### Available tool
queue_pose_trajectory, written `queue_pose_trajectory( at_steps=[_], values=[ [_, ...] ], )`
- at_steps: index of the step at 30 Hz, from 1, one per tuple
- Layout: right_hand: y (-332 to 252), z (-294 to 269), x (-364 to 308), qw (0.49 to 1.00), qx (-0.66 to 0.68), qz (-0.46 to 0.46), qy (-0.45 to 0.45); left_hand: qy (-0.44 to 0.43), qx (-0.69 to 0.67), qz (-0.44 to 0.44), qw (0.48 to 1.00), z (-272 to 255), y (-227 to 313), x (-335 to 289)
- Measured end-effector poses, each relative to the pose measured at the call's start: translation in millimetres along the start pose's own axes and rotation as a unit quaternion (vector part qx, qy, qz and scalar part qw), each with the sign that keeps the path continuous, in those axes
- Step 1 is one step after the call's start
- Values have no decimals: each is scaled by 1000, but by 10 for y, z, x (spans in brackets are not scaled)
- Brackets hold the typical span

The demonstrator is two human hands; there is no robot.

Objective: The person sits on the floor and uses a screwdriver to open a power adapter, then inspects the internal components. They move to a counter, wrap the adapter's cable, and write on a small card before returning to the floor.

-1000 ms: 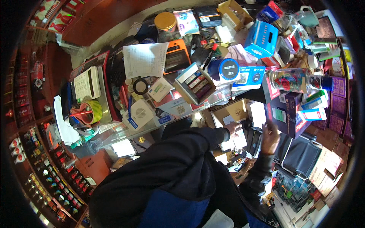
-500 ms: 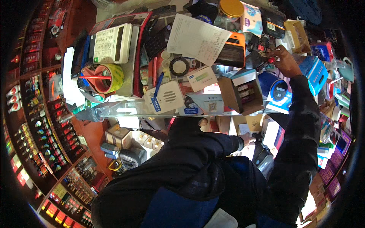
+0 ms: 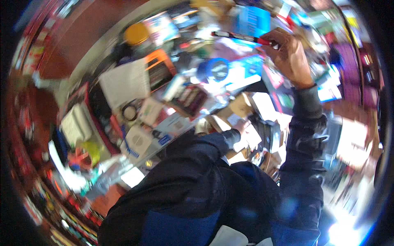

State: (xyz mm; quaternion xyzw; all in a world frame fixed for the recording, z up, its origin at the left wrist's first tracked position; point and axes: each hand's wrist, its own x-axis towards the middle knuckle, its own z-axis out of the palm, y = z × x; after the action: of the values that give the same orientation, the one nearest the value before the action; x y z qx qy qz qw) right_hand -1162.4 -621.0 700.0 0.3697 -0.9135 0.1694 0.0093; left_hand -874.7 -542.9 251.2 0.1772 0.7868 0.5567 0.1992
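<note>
Pinching one end of a slim pen (image 3: 242, 37), the right hand (image 3: 289, 55) is raised over the far side of the cluttered bench (image 3: 246, 88), its fingers (image 3: 271, 43) closed on the pen's red end while the dark barrel sticks out level toward the person's left. The pen hangs in the air above the heaped goods, just in front of a bright blue box (image 3: 253, 19) and above a round blue tape roll (image 3: 216, 69). The right forearm, in a dark sleeve with a grey cuff, runs up from the lower edge to that hand. The left hand is hidden: its dark sleeve (image 3: 213, 141) ends near small cardboard boxes (image 3: 240, 104) below the bench edge, and whether it is open or closed cannot be told. Farther left lie a white paper sheet (image 3: 125, 82), an orange device (image 3: 158, 69) and a yellow lid (image 3: 136, 33). The picture is blurred throughout.
</note>
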Motion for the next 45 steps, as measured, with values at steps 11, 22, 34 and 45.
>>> queue_pose_trajectory(
  at_steps=[11,22,34,45],
  values=[
    [-1078,-57,-4009,630,482,333,510,-135,-17,-56,989,-1070,388,45],
    [-1750,1400,-4764,391,485,591,512,-137,105,-31,985,-1836,1789,-527],
    [-1609,1511,-4545,354,687,477,419,-410,126,42,903,-1339,2607,-915],
    [-1651,1336,-4293,278,671,456,514,-431,31,83,898,-1459,2681,-688]
  ],
)
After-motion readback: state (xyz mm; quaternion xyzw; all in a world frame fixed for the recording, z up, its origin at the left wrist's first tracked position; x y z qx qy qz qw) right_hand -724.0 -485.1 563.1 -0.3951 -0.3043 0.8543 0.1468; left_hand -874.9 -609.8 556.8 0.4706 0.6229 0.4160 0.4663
